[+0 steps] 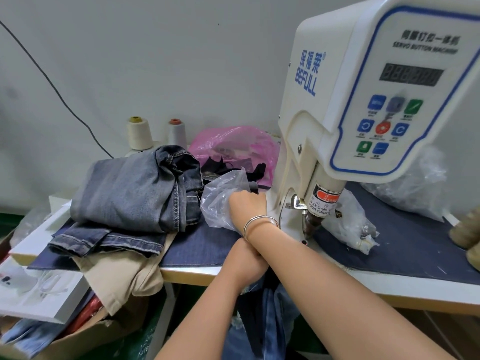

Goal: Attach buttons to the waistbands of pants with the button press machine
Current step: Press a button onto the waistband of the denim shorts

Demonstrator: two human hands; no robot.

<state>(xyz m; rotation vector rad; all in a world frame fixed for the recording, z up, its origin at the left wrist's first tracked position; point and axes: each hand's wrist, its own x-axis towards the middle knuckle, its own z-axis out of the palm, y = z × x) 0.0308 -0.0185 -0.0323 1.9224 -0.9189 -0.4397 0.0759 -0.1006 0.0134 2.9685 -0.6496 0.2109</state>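
The white button press machine (363, 100) stands on the table at the right, its press head (315, 222) pointing down at a denim mat (405, 245). My right hand (248, 203), bracelets on the wrist, reaches left of the machine into a clear plastic bag (220, 196); its fingers are hidden inside. My left hand (244, 263) lies partly under my right forearm at the table's front edge and grips dark blue pants (270, 315) that hang below the table.
A pile of folded grey-blue jeans (135, 188) sits on beige pants (122, 276) at the left. Behind are a pink bag (233, 141) and two thread cones (139, 132). More clear bags (350, 224) lie right of the press head. A cardboard box (85, 336) stands below left.
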